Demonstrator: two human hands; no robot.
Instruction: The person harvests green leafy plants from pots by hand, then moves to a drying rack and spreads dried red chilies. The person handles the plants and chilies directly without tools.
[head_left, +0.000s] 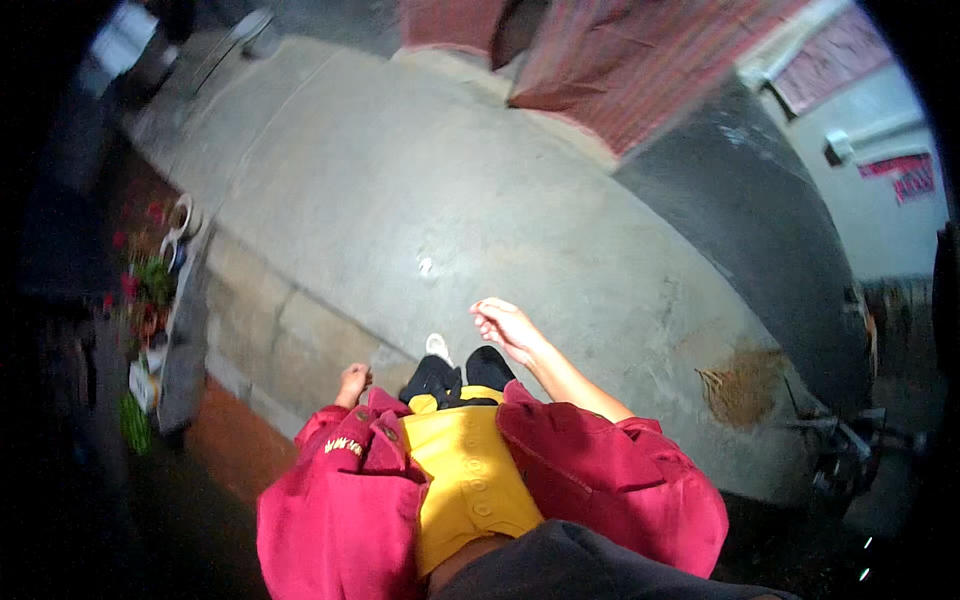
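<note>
My right hand (504, 324) hangs out in front of my body above the grey concrete floor (450, 187), its fingers loosely curled and nothing visible in them. Lower on the left is my left hand (353, 381), closed into a loose fist beside the hem of my red jacket (341, 517). I see no object in it, though its palm is turned away. Between the hands are my yellow buttoned top (469, 480), dark trouser legs and one white shoe (437, 346).
Potted plants (154, 277) with red flowers stand along a ledge (184, 330) at the left. Reddish striped cloth (600, 75) hangs at the top. At right lie a brown patch (742, 386) with straw-like strands and a blurred metal-framed object (847, 450). A small white spot (426, 265) marks the floor ahead.
</note>
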